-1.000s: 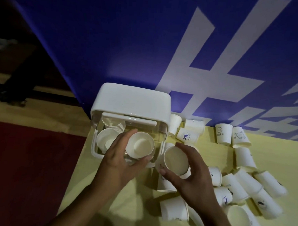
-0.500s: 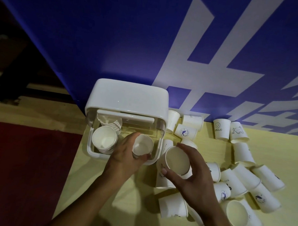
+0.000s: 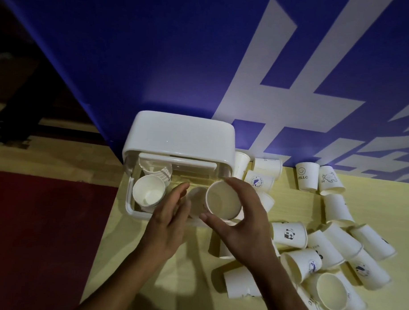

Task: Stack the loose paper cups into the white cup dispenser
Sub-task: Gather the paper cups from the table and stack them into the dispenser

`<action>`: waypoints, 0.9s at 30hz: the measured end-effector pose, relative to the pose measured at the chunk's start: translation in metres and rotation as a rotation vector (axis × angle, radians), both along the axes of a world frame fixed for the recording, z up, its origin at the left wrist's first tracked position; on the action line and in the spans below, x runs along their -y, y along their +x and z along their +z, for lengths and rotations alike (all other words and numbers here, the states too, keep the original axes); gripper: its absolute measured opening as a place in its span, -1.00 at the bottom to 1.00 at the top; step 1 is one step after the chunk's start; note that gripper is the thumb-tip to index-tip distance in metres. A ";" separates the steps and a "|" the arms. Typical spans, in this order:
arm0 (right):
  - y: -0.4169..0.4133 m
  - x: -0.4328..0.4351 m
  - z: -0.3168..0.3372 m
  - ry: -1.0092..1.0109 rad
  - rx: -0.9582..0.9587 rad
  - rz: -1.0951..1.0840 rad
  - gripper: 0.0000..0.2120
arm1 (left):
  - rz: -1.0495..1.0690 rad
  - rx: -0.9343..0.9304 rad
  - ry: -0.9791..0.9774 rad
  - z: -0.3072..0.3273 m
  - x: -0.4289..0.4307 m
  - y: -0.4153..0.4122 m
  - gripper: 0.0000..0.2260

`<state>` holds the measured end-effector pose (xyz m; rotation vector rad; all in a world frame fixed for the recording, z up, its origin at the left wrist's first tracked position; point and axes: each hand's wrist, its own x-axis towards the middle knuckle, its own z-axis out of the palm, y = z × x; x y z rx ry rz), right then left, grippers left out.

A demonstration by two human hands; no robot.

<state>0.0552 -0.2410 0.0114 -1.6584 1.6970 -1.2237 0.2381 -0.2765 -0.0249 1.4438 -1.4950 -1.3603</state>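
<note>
The white cup dispenser (image 3: 178, 140) stands at the table's back left, its clear front open. Inside, a stack of paper cups (image 3: 149, 193) sits at the left and another stack (image 3: 155, 171) behind it. A single cup (image 3: 196, 202) rests in the middle of the dispenser. My left hand (image 3: 166, 223) lies just left of that cup, fingers loose, holding nothing. My right hand (image 3: 240, 223) grips an upright paper cup (image 3: 222, 200) by its rim, over the right part of the dispenser. Several loose cups, such as the panda cup (image 3: 289, 234), lie to the right.
The yellow table (image 3: 148, 269) ends at its left edge above a red floor (image 3: 45, 230). A blue banner with white marks (image 3: 155, 60) rises right behind the dispenser. A HELLO cup (image 3: 306, 177) stands upright by the banner; an open-mouthed cup (image 3: 330, 295) lies front right.
My left hand lowered its cup into the dispenser and let go of it. My right hand carried its cup left and up, over the dispenser's right side.
</note>
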 end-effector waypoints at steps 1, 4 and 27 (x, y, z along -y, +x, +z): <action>0.004 0.003 -0.004 -0.010 -0.015 0.011 -0.29 | 0.015 -0.032 -0.011 0.004 -0.001 0.001 -0.55; 0.012 0.009 -0.015 -0.009 -0.019 0.036 -0.27 | 0.004 -0.078 -0.051 0.013 -0.001 0.001 -0.51; 0.029 0.029 -0.060 0.123 -0.023 0.071 -0.38 | -0.051 0.196 -0.017 -0.023 0.024 -0.005 -0.66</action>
